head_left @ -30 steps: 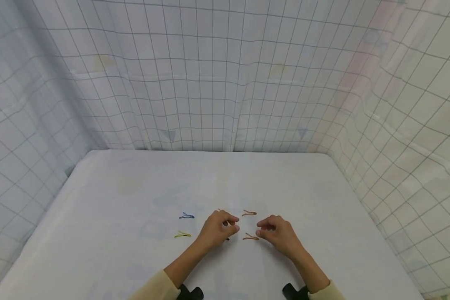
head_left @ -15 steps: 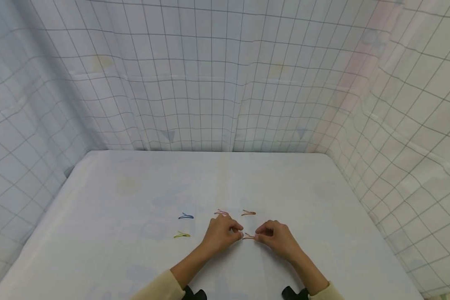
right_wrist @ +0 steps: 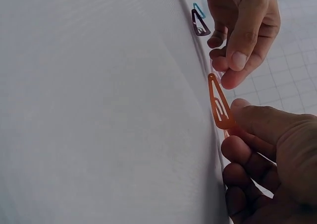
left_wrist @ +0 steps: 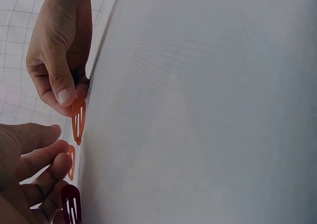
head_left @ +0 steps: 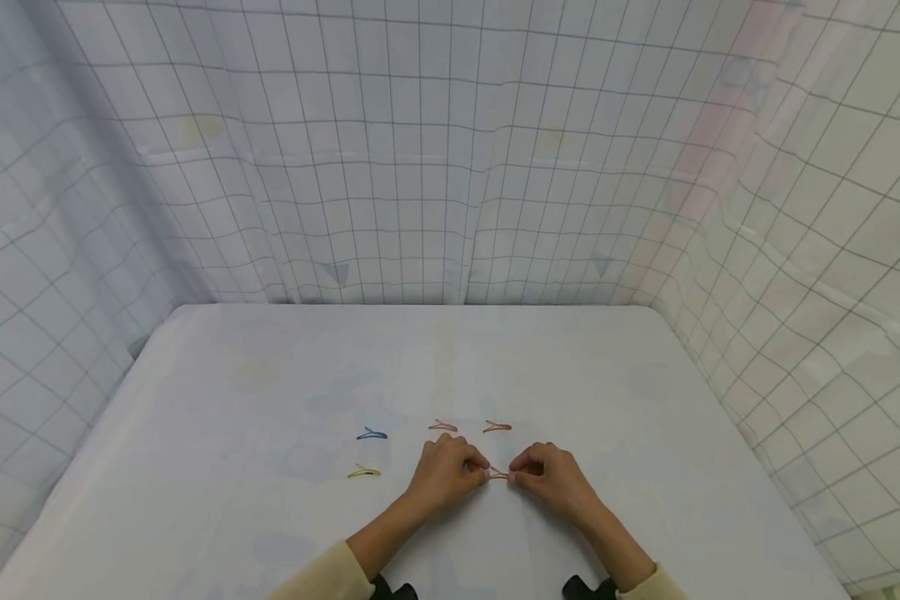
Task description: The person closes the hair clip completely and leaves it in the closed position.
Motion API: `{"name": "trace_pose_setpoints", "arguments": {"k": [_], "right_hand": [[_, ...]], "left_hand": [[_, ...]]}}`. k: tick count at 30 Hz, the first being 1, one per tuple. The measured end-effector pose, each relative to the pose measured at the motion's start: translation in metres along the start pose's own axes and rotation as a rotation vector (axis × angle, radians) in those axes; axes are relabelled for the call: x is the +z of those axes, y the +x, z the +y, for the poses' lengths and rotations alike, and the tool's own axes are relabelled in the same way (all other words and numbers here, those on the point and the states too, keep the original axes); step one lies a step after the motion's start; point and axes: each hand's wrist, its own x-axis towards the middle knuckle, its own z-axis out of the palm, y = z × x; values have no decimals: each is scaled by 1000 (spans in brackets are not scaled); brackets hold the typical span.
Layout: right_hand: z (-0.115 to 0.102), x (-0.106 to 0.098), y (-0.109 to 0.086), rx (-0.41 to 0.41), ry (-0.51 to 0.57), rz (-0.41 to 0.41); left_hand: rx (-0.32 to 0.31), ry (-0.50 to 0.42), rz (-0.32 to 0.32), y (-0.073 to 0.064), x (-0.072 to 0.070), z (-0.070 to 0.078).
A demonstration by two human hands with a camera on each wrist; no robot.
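An orange snap hair clip lies between the two hands in the head view. My right hand pinches its wide end between thumb and finger, as the left wrist view also shows. From the other side my left hand reaches to the narrow tip; its thumb and index finger stand slightly apart, with nothing between them. A dark purple hair clip is beside the left hand in the left wrist view, hidden behind that hand in the head view.
Beyond the hands lie a pink hair clip and another orange hair clip. Toward the left are a blue hair clip and a yellow hair clip. White cloth covers the table; checked curtains surround it.
My left hand has moved right and slightly down to the orange clip's tip, uncovering the pink clip. The right hand has closed in on the clip's wide end.
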Motion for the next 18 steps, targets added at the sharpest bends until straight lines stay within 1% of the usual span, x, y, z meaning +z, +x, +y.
{"name": "trace_pose_setpoints", "arguments": {"k": [4,9,15,18], "right_hand": [[0,1,1,-2,-20,9],[-1,2,1,19,-22,17],[1,4,0,5,-30,25],[2,5,0,-1,-29,26]], "left_hand": [[10,15,12,0,1,0],[40,14,46,-1,2,0],[23,19,21,-1,5,0],[24,23,25,-2,7,-1]]}}
